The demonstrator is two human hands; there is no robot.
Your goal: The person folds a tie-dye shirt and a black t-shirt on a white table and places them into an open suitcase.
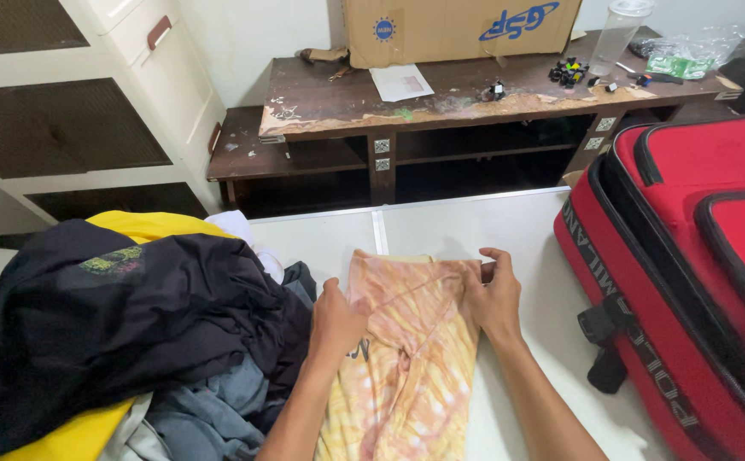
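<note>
Lying far to the left of both hands was a heap of clothes (125, 333), with a dark garment on top, something yellow under it and grey-blue cloth at the near edge. Beyond that heap, a white cabinet (90, 102) with dark mesh panels stood against the wall. The left hand (335, 323) rested just beside the heap, its fingers curled down and pinching the left edge of an orange and yellow patterned shirt (411, 358). That shirt lay flat on the white surface (509, 230) between the two hands and ran back toward the person between the forearms. The right hand (496, 299) pressed on the shirt's right upper corner, thumb and fingers closed over the cloth edge, one finger stretched out along the top. Well beyond the hands stood a worn brown table (441, 107), carrying a cardboard box (458, 30), a sheet of paper (400, 83), a clear plastic jar (618, 34) and some small dark bits. To the right of the right hand, near but apart from it, lay a red suitcase (697, 282) with black trim and straps.
</note>
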